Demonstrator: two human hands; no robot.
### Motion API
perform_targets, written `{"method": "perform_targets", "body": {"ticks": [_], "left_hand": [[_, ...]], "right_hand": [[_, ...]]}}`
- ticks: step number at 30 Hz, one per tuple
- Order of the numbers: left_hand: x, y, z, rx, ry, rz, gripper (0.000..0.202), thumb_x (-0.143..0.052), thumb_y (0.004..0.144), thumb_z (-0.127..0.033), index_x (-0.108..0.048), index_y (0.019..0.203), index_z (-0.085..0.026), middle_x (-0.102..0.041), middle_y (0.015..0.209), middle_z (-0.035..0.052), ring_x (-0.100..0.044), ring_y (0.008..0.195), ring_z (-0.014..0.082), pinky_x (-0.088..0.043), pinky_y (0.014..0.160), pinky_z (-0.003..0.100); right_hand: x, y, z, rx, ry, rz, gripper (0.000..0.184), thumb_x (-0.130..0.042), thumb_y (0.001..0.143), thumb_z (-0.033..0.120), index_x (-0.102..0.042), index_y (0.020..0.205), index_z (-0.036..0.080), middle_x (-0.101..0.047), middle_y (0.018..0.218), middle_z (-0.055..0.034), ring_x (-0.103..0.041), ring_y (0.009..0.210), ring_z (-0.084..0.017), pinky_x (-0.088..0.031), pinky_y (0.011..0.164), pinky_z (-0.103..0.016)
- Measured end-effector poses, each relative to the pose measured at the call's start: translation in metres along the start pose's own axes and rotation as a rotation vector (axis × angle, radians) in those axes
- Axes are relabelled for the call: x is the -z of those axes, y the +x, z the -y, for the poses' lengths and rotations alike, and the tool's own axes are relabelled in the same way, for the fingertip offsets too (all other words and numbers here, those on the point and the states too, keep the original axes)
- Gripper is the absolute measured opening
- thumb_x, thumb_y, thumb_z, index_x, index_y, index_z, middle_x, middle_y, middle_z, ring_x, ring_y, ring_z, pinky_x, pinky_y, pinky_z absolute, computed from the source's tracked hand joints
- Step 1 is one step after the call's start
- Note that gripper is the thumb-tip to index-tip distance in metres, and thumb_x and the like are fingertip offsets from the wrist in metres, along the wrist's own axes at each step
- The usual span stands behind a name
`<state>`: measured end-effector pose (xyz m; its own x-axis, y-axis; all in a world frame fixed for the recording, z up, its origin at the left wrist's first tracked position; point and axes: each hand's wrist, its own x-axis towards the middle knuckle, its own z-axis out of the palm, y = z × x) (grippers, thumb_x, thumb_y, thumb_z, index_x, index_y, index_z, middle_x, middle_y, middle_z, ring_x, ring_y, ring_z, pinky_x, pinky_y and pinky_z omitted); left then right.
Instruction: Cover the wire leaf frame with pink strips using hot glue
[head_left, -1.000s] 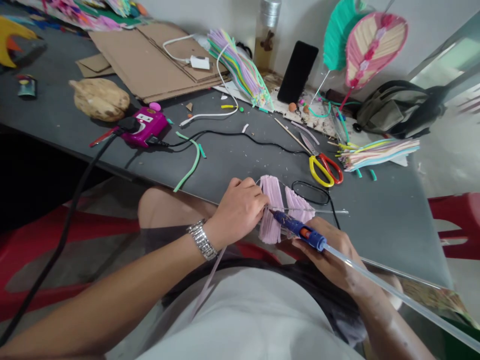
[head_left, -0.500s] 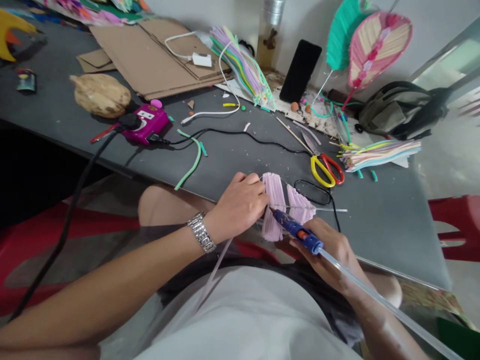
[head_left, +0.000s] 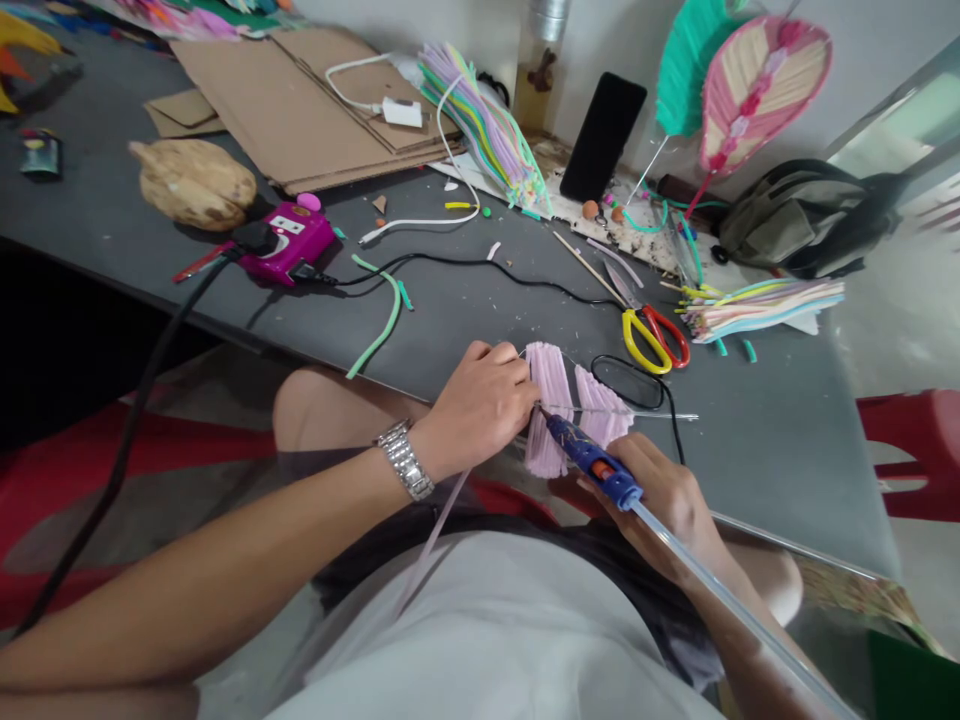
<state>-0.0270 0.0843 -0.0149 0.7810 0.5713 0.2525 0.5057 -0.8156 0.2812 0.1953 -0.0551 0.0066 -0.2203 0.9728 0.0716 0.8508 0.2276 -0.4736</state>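
A pink leaf-shaped piece made of straws (head_left: 555, 405) lies at the near edge of the dark table (head_left: 465, 310), threaded on a thin wire. My left hand (head_left: 480, 405), closed, pinches a long pink straw (head_left: 435, 530) against the piece's left side. In my right hand (head_left: 667, 500) is a blue glue gun (head_left: 592, 462), gripped tight, with a clear glue stick trailing back from it. Its nozzle touches the middle of the pink piece, right by my left fingertips.
Yellow and red scissors (head_left: 652, 335) and a looped black cable lie just behind the piece. Straw bundles (head_left: 757, 300), a phone (head_left: 602, 137), finished straw leaves (head_left: 750, 80), a bag (head_left: 795, 215), cardboard (head_left: 300, 110) and a pink power strip (head_left: 289, 238) crowd the table. Red chairs stand at both sides.
The view has shifted slightly. Both hands stay on the pink piece, with the glue gun nozzle still at its middle.
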Motion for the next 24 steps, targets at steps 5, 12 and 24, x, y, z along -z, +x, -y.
{"method": "perform_targets", "body": {"ticks": [5,12,24], "left_hand": [[0.001,0.002,0.001,-0.006,-0.005,0.007,0.023,-0.055,0.099,-0.022,-0.071,0.082,-0.020,-0.067,0.085,0.0058,-0.051,0.092,0.0249,-0.031,0.080,0.042],[-0.001,0.003,0.002,-0.006,0.002,-0.004,0.019,-0.059,0.097,-0.023,-0.073,0.085,-0.019,-0.068,0.085,0.0054,-0.052,0.093,0.0247,-0.031,0.080,0.042],[-0.001,0.004,0.003,-0.006,0.002,0.013,0.017,-0.060,0.096,-0.022,-0.074,0.087,-0.019,-0.070,0.087,0.0058,-0.053,0.094,0.0250,-0.030,0.080,0.041]], "right_hand": [[0.000,0.002,0.001,0.001,-0.008,0.014,0.014,-0.057,0.097,0.031,-0.050,0.090,0.022,-0.054,0.083,-0.0018,-0.051,0.065,-0.015,-0.033,0.057,-0.026],[0.000,0.009,0.012,0.017,-0.110,-0.002,0.019,-0.052,0.102,0.030,-0.048,0.085,0.022,-0.057,0.083,-0.0031,-0.053,0.062,-0.014,-0.032,0.055,-0.026],[0.000,0.009,0.015,0.012,-0.185,0.010,0.025,-0.044,0.105,0.032,-0.047,0.083,0.021,-0.055,0.082,-0.0026,-0.048,0.058,-0.013,-0.028,0.054,-0.027]]}}
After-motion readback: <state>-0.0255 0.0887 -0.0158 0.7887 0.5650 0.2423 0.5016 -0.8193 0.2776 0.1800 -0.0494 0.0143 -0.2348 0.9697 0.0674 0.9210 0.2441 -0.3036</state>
